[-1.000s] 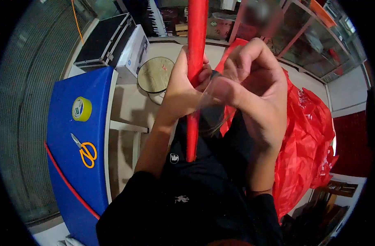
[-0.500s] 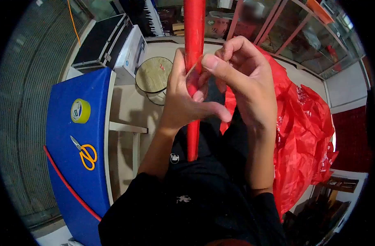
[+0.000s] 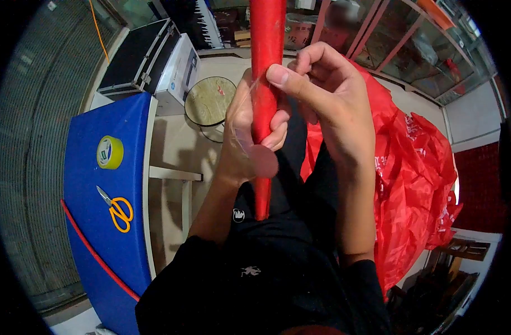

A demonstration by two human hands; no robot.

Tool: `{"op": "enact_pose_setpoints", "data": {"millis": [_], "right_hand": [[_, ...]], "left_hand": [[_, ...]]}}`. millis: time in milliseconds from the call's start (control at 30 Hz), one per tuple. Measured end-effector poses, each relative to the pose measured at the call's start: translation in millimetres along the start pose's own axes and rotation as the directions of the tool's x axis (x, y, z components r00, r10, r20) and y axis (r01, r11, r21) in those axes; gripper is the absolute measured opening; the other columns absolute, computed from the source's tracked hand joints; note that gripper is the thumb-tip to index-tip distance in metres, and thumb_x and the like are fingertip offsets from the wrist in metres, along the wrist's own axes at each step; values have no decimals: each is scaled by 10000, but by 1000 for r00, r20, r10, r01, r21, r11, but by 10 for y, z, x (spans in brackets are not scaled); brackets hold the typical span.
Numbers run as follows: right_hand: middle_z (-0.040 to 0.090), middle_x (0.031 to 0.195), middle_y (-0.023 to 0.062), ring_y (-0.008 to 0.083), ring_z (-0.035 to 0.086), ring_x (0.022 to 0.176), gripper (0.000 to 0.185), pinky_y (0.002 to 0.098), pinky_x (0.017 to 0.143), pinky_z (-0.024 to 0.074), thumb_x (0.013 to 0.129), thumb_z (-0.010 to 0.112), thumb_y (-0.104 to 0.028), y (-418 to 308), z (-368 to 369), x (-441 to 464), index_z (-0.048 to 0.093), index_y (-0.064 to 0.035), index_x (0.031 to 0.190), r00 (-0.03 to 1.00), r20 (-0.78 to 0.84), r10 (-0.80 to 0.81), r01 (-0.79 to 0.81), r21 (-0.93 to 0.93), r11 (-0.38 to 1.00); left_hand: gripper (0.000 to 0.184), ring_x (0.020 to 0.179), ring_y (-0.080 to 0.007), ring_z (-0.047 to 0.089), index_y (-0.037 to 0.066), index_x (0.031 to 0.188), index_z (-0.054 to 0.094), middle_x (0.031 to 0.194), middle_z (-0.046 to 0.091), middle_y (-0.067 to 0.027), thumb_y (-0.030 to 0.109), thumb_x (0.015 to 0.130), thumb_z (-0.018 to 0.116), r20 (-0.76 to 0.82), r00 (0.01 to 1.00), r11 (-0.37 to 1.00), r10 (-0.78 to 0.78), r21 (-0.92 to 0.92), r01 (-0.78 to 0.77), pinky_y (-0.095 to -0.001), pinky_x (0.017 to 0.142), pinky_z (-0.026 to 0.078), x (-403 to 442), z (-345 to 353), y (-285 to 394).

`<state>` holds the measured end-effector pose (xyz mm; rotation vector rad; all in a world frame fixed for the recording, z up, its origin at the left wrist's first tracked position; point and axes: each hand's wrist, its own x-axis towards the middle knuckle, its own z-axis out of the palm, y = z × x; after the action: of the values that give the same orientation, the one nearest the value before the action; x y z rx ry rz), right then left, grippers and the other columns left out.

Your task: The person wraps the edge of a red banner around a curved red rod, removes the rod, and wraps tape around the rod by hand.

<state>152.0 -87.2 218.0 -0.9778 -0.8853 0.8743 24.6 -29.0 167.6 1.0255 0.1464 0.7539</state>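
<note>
A long red tube (image 3: 266,39), seemingly a rolled sheet, stands nearly upright in front of my body. My left hand (image 3: 244,148) is wrapped round its middle, fingers curled at the far side and thumb across the front. A thin strip of clear tape (image 3: 239,111) runs from the tube over my left palm, loose and curved. My right hand (image 3: 340,109) has its thumb tip against the tube's right side, at the upper end of the tape. Its index finger is bent behind the thumb, and the other fingers are partly hidden.
To the left, a blue-topped table (image 3: 121,178) bears a tape roll (image 3: 110,152), scissors (image 3: 117,209) with orange handles and a thin red rod (image 3: 93,251). Behind it are a round stool (image 3: 211,100) and a black case (image 3: 137,56). Crumpled red sheeting (image 3: 406,195) fills the right side.
My left thumb has swung down and inward across the tube, and its fingers have closed round it. My right thumb has moved slightly left and up onto the tube; the clear strip shows longer.
</note>
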Motion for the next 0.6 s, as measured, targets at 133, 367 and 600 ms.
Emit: {"op": "enact_pose_setpoints", "data": {"millis": [133,367,600], "right_hand": [[614,752,-9,41,536,590,231,183,503,377,808,797,-112,22,-32,11,576,-70,858,998,56,-16,17,-21,1000],[633,763,10,56,596,675,192,195,618,474,817,792,-83,21,-34,8,612,-37,864,994,112,3,-13,91,996],[619,825,-15,45,561,752,175,187,679,453,840,785,-127,157,-29,67,641,-48,900,994,84,-66,65,14,998]], "left_hand": [[576,433,-35,416,68,1298,348,687,452,-2,485,948,538,-12,997,996,-77,-35,77,-152,391,325,6,-10,20],[1328,327,-87,387,92,1445,205,567,469,-22,1030,506,226,-166,982,962,88,270,-40,-190,308,347,11,152,41],[1113,341,-65,377,106,1275,251,565,442,-17,982,590,207,-61,992,978,115,180,-102,-174,318,313,6,129,44]]}}
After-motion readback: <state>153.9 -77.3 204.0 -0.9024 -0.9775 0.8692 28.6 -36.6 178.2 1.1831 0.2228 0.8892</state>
